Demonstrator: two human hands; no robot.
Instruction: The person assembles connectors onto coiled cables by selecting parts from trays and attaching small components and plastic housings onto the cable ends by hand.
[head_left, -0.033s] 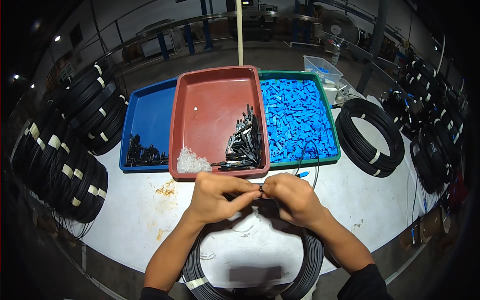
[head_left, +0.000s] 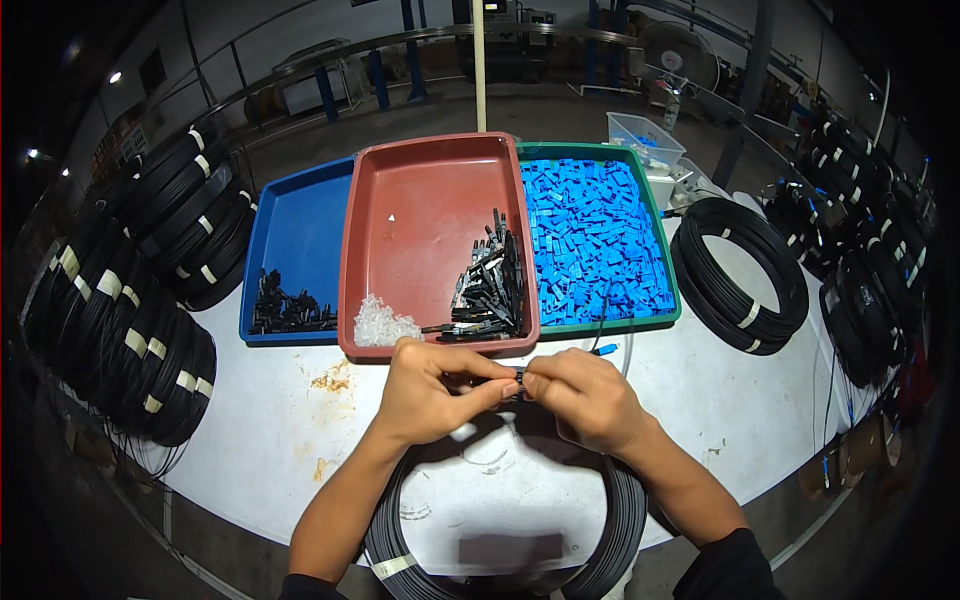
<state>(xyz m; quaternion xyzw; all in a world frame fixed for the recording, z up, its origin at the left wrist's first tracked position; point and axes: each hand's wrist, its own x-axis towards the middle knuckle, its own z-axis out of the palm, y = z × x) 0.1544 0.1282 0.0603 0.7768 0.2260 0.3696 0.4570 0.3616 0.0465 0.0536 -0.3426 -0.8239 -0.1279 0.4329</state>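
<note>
My left hand (head_left: 428,393) and my right hand (head_left: 590,398) meet just in front of the red tray, thumbs and forefingers pinched. Between the fingertips is a small black piece (head_left: 519,377), mostly covered, so its exact kind cannot be told. Below both hands a coil of black cable (head_left: 622,515) lies at the table's near edge, with a cream tape band (head_left: 394,566) around it. Beside my right hand's knuckles a blue connector (head_left: 605,349) sits near a thin cable that loops up over the green tray's front rim.
A blue tray (head_left: 300,210) with small black parts, a red tray (head_left: 430,200) with black parts and clear pieces (head_left: 383,325), and a green tray (head_left: 655,235) full of blue parts (head_left: 598,240) stand side by side. Taped cable coils (head_left: 120,330) flank the left; another coil (head_left: 740,275) lies right.
My right hand's fingers have shifted slightly at the black piece. The thin cable loop by the green tray has moved a little and looks blurred.
</note>
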